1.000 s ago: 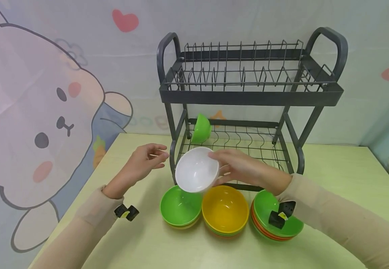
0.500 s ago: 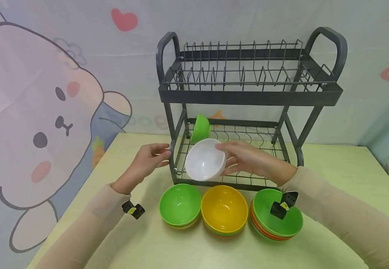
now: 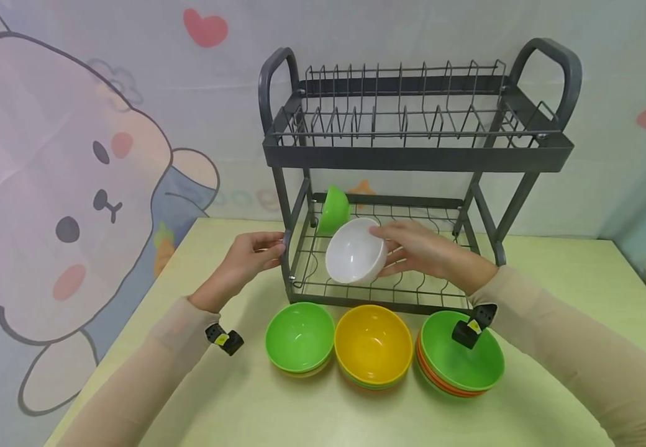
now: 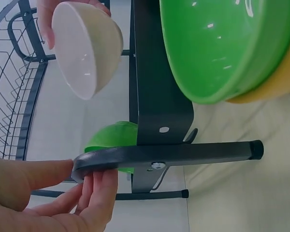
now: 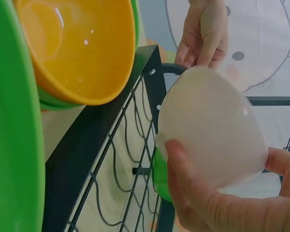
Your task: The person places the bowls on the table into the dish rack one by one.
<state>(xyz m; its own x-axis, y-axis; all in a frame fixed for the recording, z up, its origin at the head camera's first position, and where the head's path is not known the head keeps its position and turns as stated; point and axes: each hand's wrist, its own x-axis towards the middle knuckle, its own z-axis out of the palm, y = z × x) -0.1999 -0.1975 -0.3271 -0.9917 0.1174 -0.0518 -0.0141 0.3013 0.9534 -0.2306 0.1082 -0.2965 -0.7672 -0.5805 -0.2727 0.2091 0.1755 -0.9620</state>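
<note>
Right hand (image 3: 415, 248) grips white bowl (image 3: 353, 251) | left hand (image 3: 251, 254) pinches rack post (image 4: 193, 153) | green bowl (image 3: 332, 211) part-hidden, wrist views

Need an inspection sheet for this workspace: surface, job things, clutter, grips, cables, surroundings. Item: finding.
Surface: pale table, no spill seen
Rack: dark, two tiers, upright
White bowl: tilted, held over the lower tier
Green bowl: on edge, lower tier, left rear
Bowl stacks: three before the rack; left stack green on top, middle stack yellow, right stack green
Clutter: nothing seen
Right grip: bare hand, holding the white bowl
Left grip: bare hand, holding the rack's left front post
Cables: nothing seen
Surroundings: cartoon-printed backdrop
</note>
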